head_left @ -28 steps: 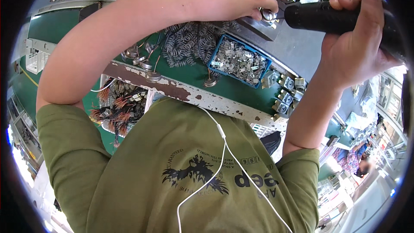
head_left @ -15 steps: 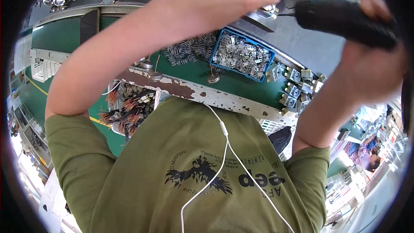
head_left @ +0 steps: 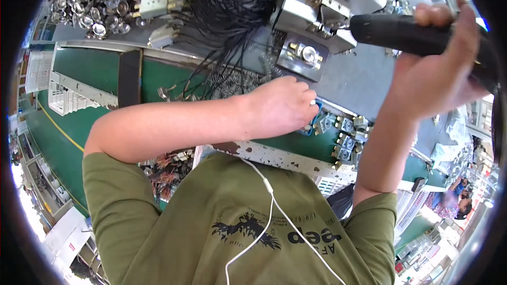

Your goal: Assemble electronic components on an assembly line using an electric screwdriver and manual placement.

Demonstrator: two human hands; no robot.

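Head view: left hand [head_left: 280, 108] hides blue bin [head_left: 308, 129].

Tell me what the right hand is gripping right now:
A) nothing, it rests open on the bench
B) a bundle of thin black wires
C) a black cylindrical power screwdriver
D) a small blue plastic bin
C: the right hand is wrapped around the black cylindrical power screwdriver, whose tip points at the grey metal fixture, while the left hand reaches down over the small metal parts on the green bench.

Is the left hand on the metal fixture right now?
No, the left hand is down over the blue bin, below the fixture.
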